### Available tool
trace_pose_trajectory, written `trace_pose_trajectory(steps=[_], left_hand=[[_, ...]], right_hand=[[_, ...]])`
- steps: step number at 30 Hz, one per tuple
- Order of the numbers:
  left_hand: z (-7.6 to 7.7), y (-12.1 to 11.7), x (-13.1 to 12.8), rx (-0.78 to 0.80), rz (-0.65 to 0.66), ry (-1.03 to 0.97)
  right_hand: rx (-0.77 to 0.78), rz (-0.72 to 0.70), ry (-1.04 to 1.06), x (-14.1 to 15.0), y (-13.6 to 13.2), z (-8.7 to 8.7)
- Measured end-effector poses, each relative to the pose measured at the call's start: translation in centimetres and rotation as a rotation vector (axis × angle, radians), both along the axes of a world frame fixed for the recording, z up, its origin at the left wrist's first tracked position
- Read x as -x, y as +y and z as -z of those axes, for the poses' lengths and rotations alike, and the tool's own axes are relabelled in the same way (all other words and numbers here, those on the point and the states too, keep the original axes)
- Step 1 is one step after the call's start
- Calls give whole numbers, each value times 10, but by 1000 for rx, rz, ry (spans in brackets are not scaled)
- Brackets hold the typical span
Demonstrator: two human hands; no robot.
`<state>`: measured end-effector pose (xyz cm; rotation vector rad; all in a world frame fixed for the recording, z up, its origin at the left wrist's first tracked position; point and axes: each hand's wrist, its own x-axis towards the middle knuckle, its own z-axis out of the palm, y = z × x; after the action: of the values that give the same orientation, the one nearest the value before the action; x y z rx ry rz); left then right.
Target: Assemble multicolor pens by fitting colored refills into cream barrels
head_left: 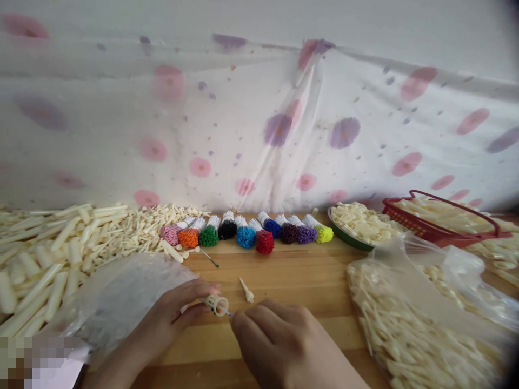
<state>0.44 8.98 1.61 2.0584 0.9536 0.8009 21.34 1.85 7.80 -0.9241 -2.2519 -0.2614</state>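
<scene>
My left hand (182, 300) is closed around a short cream plastic tube (210, 302), its open end turned toward my right hand. Some dark and orange bits show inside the tube's mouth. My right hand (279, 337) is pinched on a thin stick with a blue tip (228, 313), which points at the tube's opening; most of the stick is hidden by my fingers. Just beyond both hands, a cream pointed plastic piece (246, 292) lies on the wooden table (284, 275). Farther back is a loose thin stick with a green tip (210, 257).
Bundles of white sticks with coloured tips (245, 236) line the table's back. Cream plastic parts (44, 259) pile up at left beside a clear bag (125, 289). At right are a green dish (352, 240), a red basket (438, 235) and a filled plastic bag (421, 324).
</scene>
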Motion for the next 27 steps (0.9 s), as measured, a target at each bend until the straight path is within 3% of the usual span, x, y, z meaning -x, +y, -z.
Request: trace_pose_trajectory(steps=[4,8,11,16,21,24,27], left_hand=[[0,-1,1,43,18,14],[-5,-3,-1,65,56,40],[-12,-6,-3,59,105,75],[-20,-9,-4,49,85,107],[-25,-11,-7,167,86,79],[-25,-13,-9,272,95,41],[-25,-16,-10,392,112,-36]], right_hand=[[37,-54,-17,-4,-3,-8],[267,-7,-37,-15,1,-16],[406,42,-5,-15,8,-13],[796,47,347,-10,22,-2],[1215,-165,811,-11,36,10],[1295,-200,925,-11,41,14],[1234,-145,945,-8,44,15]])
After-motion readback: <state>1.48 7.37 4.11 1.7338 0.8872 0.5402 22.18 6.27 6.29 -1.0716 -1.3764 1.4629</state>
